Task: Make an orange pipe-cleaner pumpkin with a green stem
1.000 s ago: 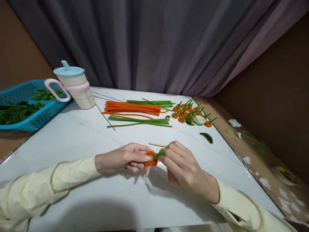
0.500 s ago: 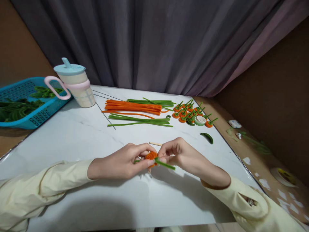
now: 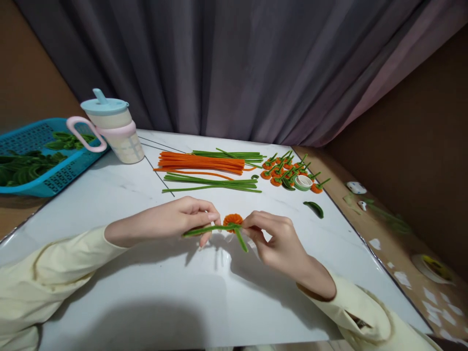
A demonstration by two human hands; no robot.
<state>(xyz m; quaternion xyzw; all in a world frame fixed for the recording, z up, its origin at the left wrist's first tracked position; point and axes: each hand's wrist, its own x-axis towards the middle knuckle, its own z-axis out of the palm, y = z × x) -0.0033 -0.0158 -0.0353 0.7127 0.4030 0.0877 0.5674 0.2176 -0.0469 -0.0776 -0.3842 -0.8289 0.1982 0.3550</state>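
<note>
Between my hands is a round, ribbed orange pipe-cleaner piece (image 3: 233,220), with a green pipe cleaner (image 3: 224,227) across its near side. One green end points left; another is bent down toward me. My right hand (image 3: 276,236) pinches the piece at its right edge, thumb and fingertips closed there. At the left, my left hand (image 3: 183,217) has curled fingers, its thumb pressed close to the index finger, at the long green end. The exact contact there is partly hidden. Both hands are raised above the white table (image 3: 146,302).
Orange pipe cleaners (image 3: 201,162) and green pipe cleaners (image 3: 212,184) lie beyond my hands. Several finished orange pieces (image 3: 277,173) with green stems surround a tape roll (image 3: 303,183) at right. A lidded cup (image 3: 124,136) and blue basket (image 3: 54,183) stand left.
My left hand has moved left and away from the orange piece, which it was gripping. The piece has turned and risen slightly, showing both green ends. The wooden stick is no longer visible.
</note>
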